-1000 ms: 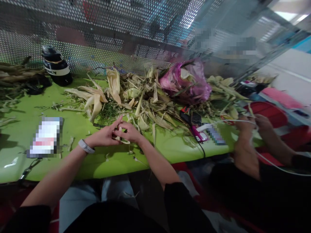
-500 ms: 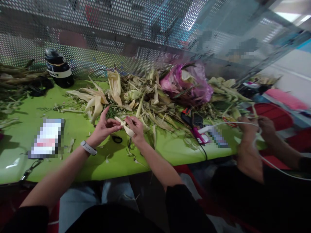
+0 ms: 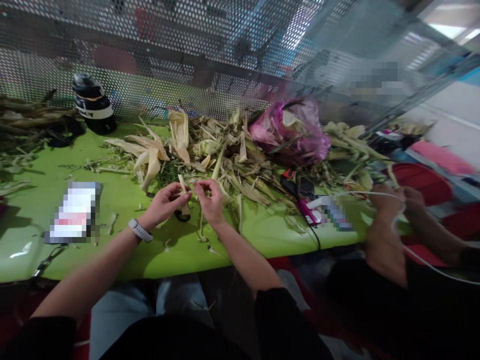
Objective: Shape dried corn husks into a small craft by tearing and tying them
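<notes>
A pale strip of corn husk (image 3: 185, 207) stands nearly upright between the fingers of my left hand (image 3: 164, 204), which is closed on it and wears a pale wristband (image 3: 140, 230). My right hand (image 3: 212, 202) is closed in a pinch just to the right of the strip, its fingertips almost meeting the left ones. What those right fingers grip is too small to make out. Below the strip, a black ring (image 3: 182, 216) lies on the green tabletop (image 3: 165, 262). Behind both hands spreads a heap of dry corn husks (image 3: 255, 182), with a cupped pale husk (image 3: 179, 132) on it.
A phone (image 3: 75, 212) lies at left, a black bottle (image 3: 93, 107) behind it. A pink plastic bag (image 3: 290, 132) sits among the husks by the perforated metal screen (image 3: 157, 55). At right, a co-worker's hands (image 3: 388, 200) work near a white cable (image 3: 393, 222) and another phone (image 3: 339, 214).
My left fingers, stretched out before, have closed on the husk strip. The strip has turned from slanting in my right hand to nearly upright in my left. My right hand stays close beside it.
</notes>
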A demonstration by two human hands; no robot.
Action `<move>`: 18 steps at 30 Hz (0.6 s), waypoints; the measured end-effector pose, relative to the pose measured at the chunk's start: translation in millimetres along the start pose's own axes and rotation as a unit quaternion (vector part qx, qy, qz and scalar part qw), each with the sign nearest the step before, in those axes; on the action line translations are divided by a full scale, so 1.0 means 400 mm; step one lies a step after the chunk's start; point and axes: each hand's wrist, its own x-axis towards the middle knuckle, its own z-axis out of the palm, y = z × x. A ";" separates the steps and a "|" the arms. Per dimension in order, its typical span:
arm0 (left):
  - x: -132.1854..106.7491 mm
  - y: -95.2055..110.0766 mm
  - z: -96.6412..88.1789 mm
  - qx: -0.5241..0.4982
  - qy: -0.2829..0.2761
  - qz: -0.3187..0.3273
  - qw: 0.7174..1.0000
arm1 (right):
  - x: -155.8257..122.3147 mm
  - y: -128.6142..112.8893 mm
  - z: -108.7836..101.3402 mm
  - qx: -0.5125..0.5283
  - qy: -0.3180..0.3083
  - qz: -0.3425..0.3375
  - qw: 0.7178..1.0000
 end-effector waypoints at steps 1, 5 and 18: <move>0.001 -0.003 -0.004 0.009 0.000 0.008 1.000 | 0.002 -0.003 -0.002 -0.005 0.004 -0.006 1.000; 0.010 -0.025 -0.017 0.051 -0.007 0.038 0.998 | 0.012 -0.002 -0.011 -0.029 -0.007 -0.009 1.000; 0.006 0.005 -0.017 -0.033 -0.001 -0.042 0.999 | 0.019 0.036 -0.016 0.027 -0.144 0.053 0.988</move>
